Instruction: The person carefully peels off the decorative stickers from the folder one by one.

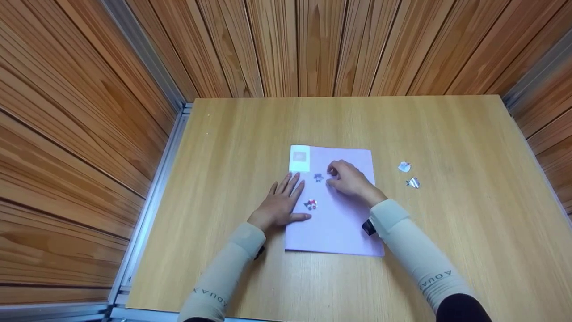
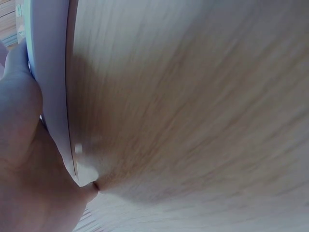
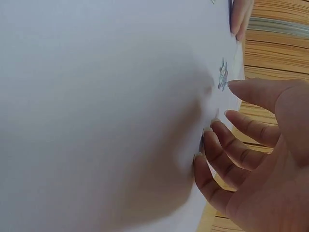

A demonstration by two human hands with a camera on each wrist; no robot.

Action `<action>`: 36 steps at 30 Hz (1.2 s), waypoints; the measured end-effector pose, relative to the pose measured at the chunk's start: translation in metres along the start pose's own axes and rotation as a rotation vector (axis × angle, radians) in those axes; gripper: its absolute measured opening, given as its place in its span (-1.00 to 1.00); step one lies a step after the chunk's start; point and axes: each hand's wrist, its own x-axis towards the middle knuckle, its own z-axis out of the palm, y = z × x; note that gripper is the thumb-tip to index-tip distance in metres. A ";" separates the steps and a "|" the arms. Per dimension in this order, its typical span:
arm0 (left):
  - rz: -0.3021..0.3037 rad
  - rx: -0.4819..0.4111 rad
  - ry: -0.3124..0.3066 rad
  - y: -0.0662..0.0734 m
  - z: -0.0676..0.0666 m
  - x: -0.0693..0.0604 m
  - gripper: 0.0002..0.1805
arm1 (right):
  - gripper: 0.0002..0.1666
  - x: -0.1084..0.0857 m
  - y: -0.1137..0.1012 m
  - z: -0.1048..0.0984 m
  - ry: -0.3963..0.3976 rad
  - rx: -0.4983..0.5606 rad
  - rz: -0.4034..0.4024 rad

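A pale purple booklet (image 1: 335,232) lies on the table with a pale label at its upper left. Two small stickers are on its cover: a purple figure (image 1: 318,177) and a red and black one (image 1: 311,204). My left hand (image 1: 279,206) rests spread on the booklet's left edge, thumb below the red sticker. Over the cover, right of the purple figure, is my right hand (image 1: 351,181); its fingers are bent, with a gap between thumb and fingertips. In the right wrist view that hand (image 3: 260,145) shows nothing held, its thumb beside the figure (image 3: 223,75).
On the wooden table (image 1: 241,134), right of the booklet, lie two small shiny pieces, one whitish (image 1: 404,167) and one silvery (image 1: 414,182). Wood-panelled walls (image 1: 313,49) stand behind and at both sides, with a metal rail (image 1: 149,197) along the table's left edge.
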 end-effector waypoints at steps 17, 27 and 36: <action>-0.001 0.027 -0.012 0.000 0.000 0.001 0.13 | -0.59 0.008 -0.006 0.011 0.019 -0.036 -0.082; -0.001 0.022 -0.017 0.000 0.000 0.001 0.13 | -0.59 0.009 -0.006 0.013 0.011 -0.039 -0.083; -0.005 0.024 -0.021 0.001 0.000 0.001 0.14 | -0.64 0.012 -0.007 0.015 0.033 -0.060 -0.091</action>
